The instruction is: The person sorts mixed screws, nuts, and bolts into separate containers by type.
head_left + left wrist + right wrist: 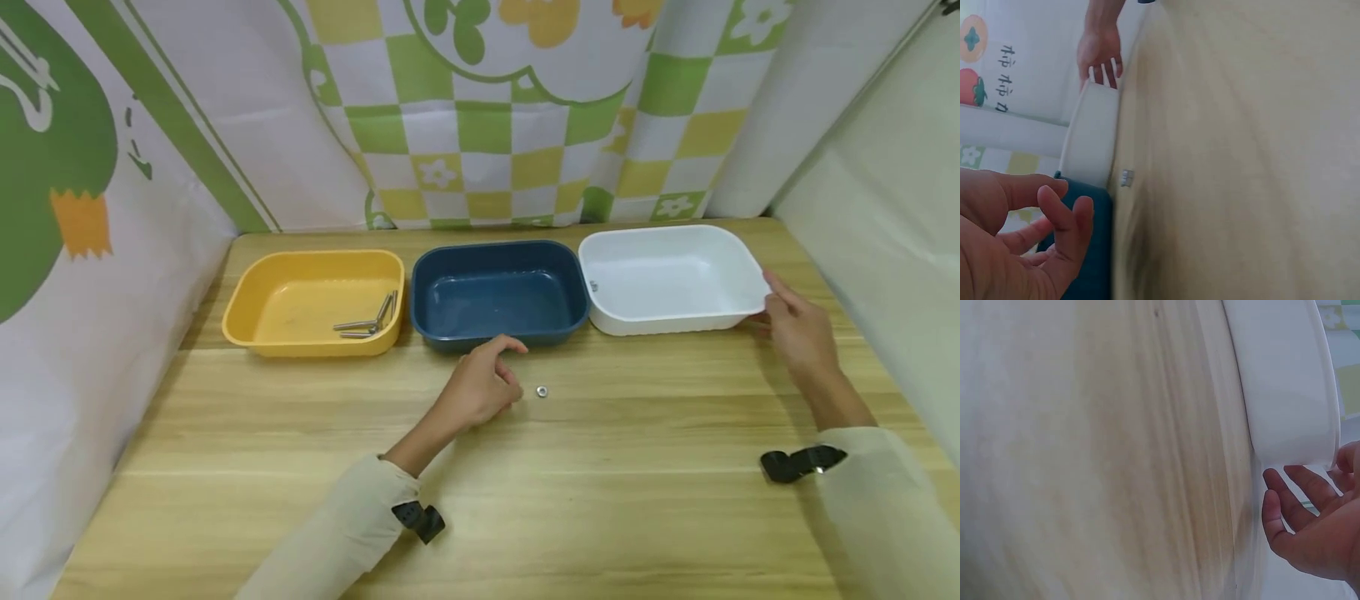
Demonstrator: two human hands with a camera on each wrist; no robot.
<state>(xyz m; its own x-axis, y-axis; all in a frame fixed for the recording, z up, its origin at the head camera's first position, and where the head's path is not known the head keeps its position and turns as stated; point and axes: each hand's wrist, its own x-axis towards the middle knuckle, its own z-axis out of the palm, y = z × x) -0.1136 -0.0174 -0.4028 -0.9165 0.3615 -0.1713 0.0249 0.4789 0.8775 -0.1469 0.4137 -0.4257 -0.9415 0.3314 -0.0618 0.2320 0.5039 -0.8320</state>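
My right hand (804, 335) is at the right end of the white bin (660, 322), its fingertips touching the end wall and rim. In the right wrist view, the fingers (1310, 487) are loosely bent along that wall. My left hand (483, 387) hovers before the front wall of the dark blue bin (498, 343), fingers loosely curled and holding nothing. Just right of it on the table lies a small metal nut (542, 391). Small metal pieces (593, 286) sit inside the white bin at its left wall.
A yellow bin (300, 348) stands at the left, with several metal rods (367, 323) in its right part. The three bins form a row along the back of the wooden table (600, 500). Printed cloth (480, 125) hangs behind them, and pale cloth walls flank both sides.
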